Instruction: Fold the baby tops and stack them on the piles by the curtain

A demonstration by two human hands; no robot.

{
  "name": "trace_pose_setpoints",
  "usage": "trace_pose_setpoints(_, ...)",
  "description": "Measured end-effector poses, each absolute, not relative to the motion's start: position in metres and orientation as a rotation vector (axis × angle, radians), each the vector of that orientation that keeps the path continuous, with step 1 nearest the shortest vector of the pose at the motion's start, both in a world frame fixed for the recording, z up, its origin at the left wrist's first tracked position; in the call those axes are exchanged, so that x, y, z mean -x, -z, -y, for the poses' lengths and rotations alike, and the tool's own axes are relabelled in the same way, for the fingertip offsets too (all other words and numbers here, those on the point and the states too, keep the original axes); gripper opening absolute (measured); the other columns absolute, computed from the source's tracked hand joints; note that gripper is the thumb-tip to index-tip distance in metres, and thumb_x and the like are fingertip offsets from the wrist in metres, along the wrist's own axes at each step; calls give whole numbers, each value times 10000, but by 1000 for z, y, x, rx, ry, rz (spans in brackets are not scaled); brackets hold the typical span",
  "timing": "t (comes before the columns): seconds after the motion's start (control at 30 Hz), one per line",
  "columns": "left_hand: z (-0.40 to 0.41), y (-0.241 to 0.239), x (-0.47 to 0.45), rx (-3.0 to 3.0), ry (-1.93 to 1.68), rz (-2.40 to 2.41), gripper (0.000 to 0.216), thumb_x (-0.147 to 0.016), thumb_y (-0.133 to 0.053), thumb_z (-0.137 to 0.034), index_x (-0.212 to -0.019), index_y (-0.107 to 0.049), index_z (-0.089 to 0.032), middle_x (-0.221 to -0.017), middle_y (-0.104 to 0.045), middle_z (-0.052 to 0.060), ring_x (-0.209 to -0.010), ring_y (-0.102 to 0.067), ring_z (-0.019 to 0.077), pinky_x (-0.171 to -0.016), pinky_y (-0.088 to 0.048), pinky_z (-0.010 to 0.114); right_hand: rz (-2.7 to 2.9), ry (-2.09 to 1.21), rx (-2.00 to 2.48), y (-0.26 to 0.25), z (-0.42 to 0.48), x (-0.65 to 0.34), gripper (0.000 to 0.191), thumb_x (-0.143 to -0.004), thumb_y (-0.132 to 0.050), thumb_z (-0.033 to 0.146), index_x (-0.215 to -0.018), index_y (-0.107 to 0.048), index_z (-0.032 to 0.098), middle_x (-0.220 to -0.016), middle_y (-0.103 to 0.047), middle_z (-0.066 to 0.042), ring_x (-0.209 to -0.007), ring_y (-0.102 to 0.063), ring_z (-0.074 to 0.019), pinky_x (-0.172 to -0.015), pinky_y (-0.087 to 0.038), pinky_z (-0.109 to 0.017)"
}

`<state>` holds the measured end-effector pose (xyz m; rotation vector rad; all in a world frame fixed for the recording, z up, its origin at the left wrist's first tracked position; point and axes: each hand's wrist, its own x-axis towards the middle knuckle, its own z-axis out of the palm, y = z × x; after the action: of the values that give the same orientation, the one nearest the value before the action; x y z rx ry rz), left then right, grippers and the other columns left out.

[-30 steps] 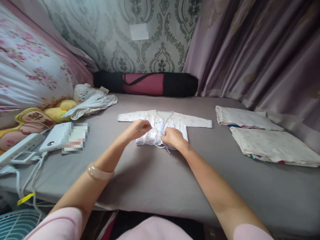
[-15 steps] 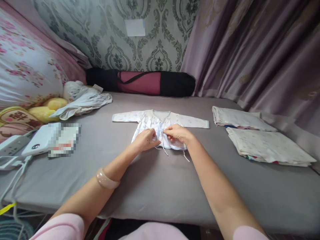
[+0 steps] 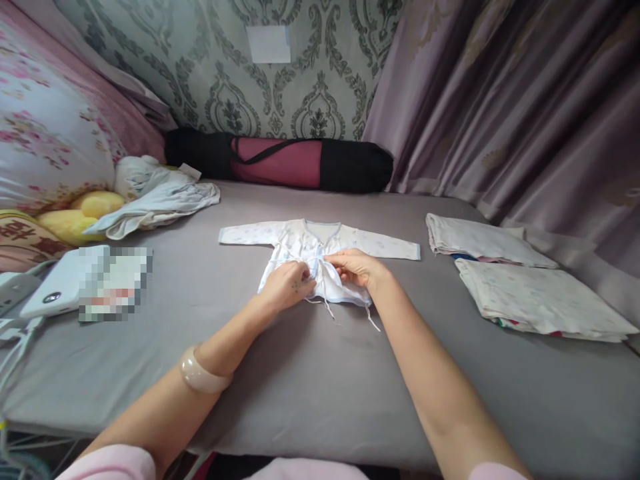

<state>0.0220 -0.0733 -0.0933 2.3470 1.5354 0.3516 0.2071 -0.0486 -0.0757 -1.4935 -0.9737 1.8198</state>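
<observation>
Closely side by side, left hand (image 3: 291, 285) and right hand (image 3: 361, 268) pinch the white shirt (image 3: 295, 241) between bent fingers (image 3: 343, 257)

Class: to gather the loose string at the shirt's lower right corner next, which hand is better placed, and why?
Probably the right hand: it is over the shirt's right half, nearer the string. The left hand sits farther across, left of centre.
</observation>
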Motion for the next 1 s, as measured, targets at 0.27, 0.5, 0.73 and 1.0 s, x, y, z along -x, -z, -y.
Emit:
trace_pose_setpoints(0.27, 75, 84, -28, -2184, -760, -1554, 212, -836, -524, -291, -833, -706, -182, -798, -688, 36, -718, -580, 166, -669, -398, 262, 942, -1764, 1477, 66, 50, -205, 196, -845, -692, 126, -686, -578, 125, -455, -520, 56, -360, -430, -29, -311, -294, -108)
trace_pose_setpoints(0.5, 82, 98, -44, -2238, -700, -1366, 238, -901, -465, -227, -790, -667, -167, -721, -635, 27, -670, -544, 149, -651, -383, 258, 996, -1701, 1439, 64, 52, -199, 216, -876, -636, 115, -668, -579, 134, -457, -534, 50, -361, -444, -32, -323, -318, -110)
trace_pose_setpoints(0.73, 109, 98, -43, -2649, -386, -1238, 242, -956, -459, -282, -868, -641, -148, -922, -639, 109, -880, -588, 233, -809, -468, 349, 1083, -1507, 1546, 71, 61, -179, 287, -923, -565, 130, -637, -554, 151, -400, -499, 61, -323, -421, -36, -318, -317, -118)
trace_pose_setpoints(1.0, 149, 73, -46, -2786, -138, -1061, 258, -973, -407, -248, -885, -624, -140, -962, -648, 133, -958, -606, 264, -856, -491, 387, 1241, -1399, 1608, 76, 68, -166, 261, -901, -518, 52, -663, -581, 140, -531, -583, 40, -401, -511, -45, -357, -387, -128)
